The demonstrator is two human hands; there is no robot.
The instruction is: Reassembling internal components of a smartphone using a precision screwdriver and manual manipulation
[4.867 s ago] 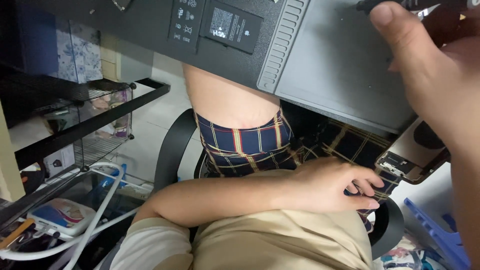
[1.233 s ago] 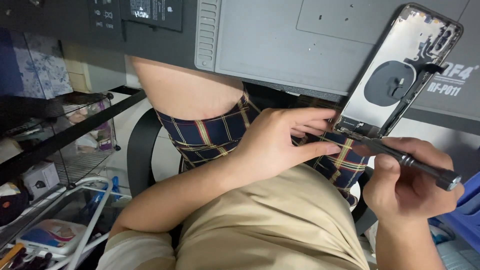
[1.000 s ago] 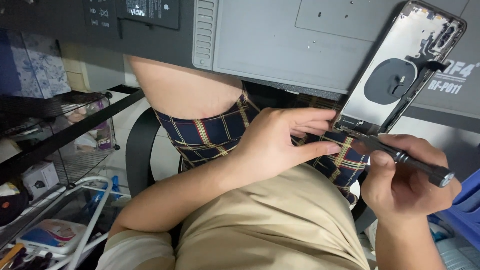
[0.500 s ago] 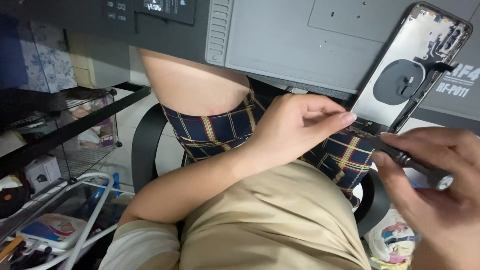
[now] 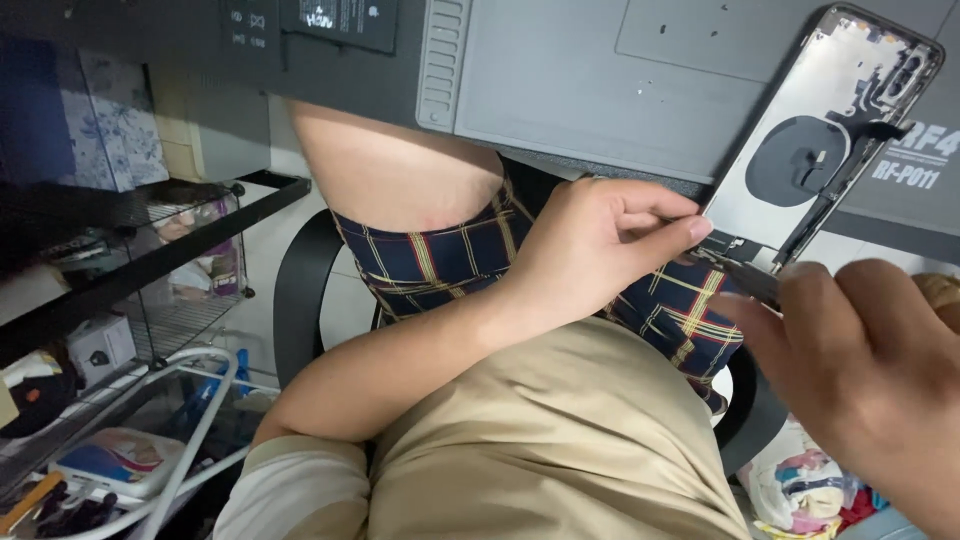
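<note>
- The opened phone housing (image 5: pixel 820 140) is held tilted against the edge of the grey work mat (image 5: pixel 600 90), its bare inner side turned to the camera, with a dark round coil and a thin black cable strip seen inside.
- Its lower corner is pinched between thumb and fingertips of the left hand (image 5: pixel 600 250), which is closed on the housing; half a second back the same hand was lifted slightly off the corner, so the pinch is now judged firmer.
- A dark-handled screwdriver (image 5: pixel 745 275) is brought to that lower edge; only its front part is visible, since the handle is covered by the right hand (image 5: pixel 860 380).
- The right hand is wrapped round the tool and has come up much nearer the lens than a second ago, when the whole knurled handle was shown lower in the frame.
- The tip is probably set on a screw at the bottom edge, though the contact itself is hidden behind the left fingertips.
- From this change it is judged that the aiming is nearly done and the work at the lower edge is about to be taken up again.
- Below the hands a plaid cloth (image 5: pixel 440 260) over the lap and a beige shirt (image 5: pixel 540 440) are seen, with the black chair back (image 5: pixel 300 300) behind.
- Further out on the left a black wire shelf (image 5: pixel 150 240) with small boxes and white tubing (image 5: pixel 190 430) is visible.
</note>
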